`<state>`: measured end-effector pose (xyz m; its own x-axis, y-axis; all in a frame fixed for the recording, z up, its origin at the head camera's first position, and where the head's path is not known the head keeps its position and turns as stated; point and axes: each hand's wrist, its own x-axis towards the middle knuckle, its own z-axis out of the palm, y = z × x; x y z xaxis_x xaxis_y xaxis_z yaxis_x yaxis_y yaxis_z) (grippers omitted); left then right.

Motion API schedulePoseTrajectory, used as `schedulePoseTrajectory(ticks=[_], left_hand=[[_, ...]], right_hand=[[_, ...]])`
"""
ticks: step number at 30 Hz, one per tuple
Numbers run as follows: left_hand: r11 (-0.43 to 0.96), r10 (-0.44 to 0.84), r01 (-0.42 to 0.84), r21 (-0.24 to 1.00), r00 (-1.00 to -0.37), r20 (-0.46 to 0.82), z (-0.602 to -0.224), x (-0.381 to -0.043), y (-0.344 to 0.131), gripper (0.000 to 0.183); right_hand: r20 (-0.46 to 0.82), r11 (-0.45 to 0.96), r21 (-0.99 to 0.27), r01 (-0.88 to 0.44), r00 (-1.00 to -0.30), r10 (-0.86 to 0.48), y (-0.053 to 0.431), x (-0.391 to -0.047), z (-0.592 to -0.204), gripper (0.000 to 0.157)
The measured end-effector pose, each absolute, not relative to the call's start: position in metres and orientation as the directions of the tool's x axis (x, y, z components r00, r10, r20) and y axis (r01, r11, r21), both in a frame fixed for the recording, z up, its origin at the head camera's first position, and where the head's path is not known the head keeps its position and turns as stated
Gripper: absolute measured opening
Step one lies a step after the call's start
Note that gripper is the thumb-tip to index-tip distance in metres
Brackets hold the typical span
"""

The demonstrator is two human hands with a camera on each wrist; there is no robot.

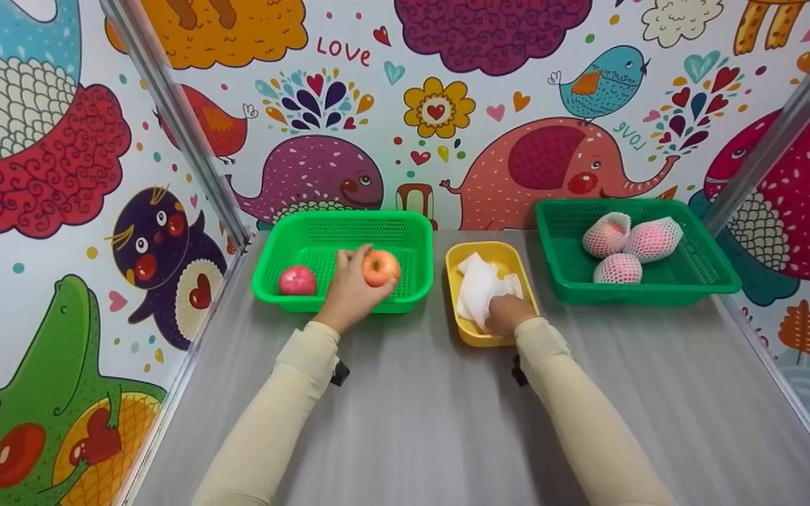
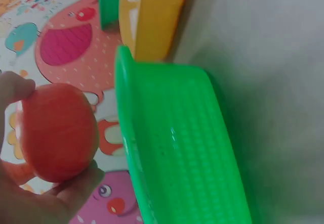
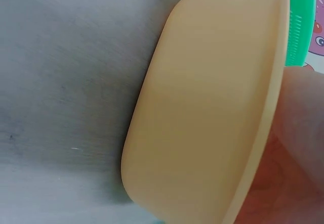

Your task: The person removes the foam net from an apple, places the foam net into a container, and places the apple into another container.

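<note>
My left hand (image 1: 353, 294) grips a red-yellow apple (image 1: 381, 268) between thumb and fingers, above the bright green basket (image 1: 285, 303). The left wrist view shows this apple (image 2: 59, 132) higher than the basket's rim. A pinkish-red apple (image 1: 297, 281) lies in the basket's left front corner. My right hand (image 1: 510, 314) reaches into the yellow tub (image 1: 487, 340), at a pile of white pieces (image 1: 479, 289) that look like folded foam nets. Its fingertips are hidden there; in the right wrist view the tub's wall (image 3: 202, 107) covers most of the hand.
A dark green basket (image 1: 644, 294) stands at the right with three fruits in white foam nets (image 1: 618, 269). Decorated panels (image 1: 412, 176) enclose the grey table (image 1: 419, 422) at the back and sides. The yellow tub sits between the two baskets.
</note>
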<state>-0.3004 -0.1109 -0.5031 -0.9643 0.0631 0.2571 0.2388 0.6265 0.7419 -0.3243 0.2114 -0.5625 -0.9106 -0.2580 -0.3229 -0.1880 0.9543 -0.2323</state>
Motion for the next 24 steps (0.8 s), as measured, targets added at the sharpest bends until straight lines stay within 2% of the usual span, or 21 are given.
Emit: schedulePoseTrajectory(ticks=[8,17,24], left_hand=[[0.718,-0.056,0.126,0.685,-0.97,0.238,-0.517,-0.326,-0.128,0.08],[0.862,-0.035,0.069,0.502,-0.98,0.196,-0.529,-0.349,-0.149,0.081],[0.918,-0.05,0.015,0.396,-0.987,0.152,-0.54,-0.355,-0.159,0.072]], right_hand=[[-0.326,0.956,-0.211,-0.205,-0.907,-0.267,0.21,-0.324,-0.564,0.021],[-0.338,0.961,-0.222,-0.167,-0.911,-0.236,0.209,-0.324,-0.567,0.021],[-0.354,0.971,-0.184,-0.153,-0.911,-0.21,0.205,-0.324,-0.563,0.024]])
